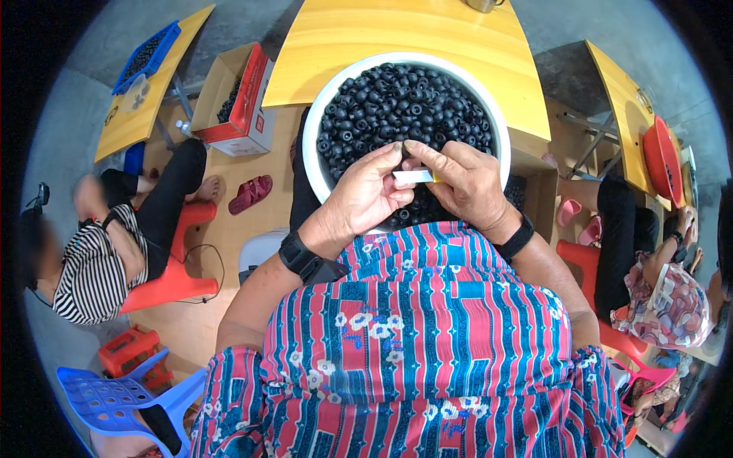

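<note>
A wide white basin (311,137) is heaped with small black ring-shaped pieces (397,107), round with holes. Over its near side my two hands meet at the fingertips. My left hand (365,189) is closed, thumb and forefinger pinched near the right fingertips; whatever they hold is too small to make out. Inside my right hand (464,179) a short flat white strip (412,176) with a bit of yellow at its end is gripped, pointing toward my left palm. Black bands circle both wrists.
Beyond the basin stands a yellow wooden table (397,30). At left, a seated person (99,259) is near a red-and-white carton (240,114) and a blue crate (146,57). Another person (664,298) sits at right by a red basin (661,162). A blue chair (107,404) stands lower left.
</note>
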{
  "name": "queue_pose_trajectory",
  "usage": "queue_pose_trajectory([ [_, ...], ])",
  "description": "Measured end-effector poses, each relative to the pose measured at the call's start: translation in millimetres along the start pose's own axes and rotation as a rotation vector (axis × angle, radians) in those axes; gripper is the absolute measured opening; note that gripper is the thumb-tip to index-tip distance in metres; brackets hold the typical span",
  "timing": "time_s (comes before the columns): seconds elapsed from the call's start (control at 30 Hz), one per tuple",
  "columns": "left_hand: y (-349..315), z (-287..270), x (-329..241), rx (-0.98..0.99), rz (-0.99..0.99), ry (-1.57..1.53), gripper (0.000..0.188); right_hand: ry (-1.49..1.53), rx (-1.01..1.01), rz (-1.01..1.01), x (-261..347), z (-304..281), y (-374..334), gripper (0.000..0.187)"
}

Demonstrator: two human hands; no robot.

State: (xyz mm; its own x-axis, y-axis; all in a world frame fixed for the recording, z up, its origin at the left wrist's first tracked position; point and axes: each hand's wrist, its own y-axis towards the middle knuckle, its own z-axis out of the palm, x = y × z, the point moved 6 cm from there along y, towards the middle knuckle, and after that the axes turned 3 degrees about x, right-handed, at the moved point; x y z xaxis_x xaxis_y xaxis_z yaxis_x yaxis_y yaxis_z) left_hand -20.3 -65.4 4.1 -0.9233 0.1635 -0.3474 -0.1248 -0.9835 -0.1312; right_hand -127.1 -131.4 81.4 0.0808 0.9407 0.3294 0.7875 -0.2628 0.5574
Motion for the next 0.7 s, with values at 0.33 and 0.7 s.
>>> queue_pose_trajectory([
  [0.33, -1.5, -2.2, -1.3, 0.002, 0.037, 0.063, 0.019, 0.035, -0.02, -0.058, 4.2, -1.7, 0.8, 0.052],
  [0.7, -3.6, 6.3, -4.7, 0.0, 0.064, 0.125, 0.02, 0.191, 0.01, 0.038, -0.4, -10.2, 4.8, 0.035],
])
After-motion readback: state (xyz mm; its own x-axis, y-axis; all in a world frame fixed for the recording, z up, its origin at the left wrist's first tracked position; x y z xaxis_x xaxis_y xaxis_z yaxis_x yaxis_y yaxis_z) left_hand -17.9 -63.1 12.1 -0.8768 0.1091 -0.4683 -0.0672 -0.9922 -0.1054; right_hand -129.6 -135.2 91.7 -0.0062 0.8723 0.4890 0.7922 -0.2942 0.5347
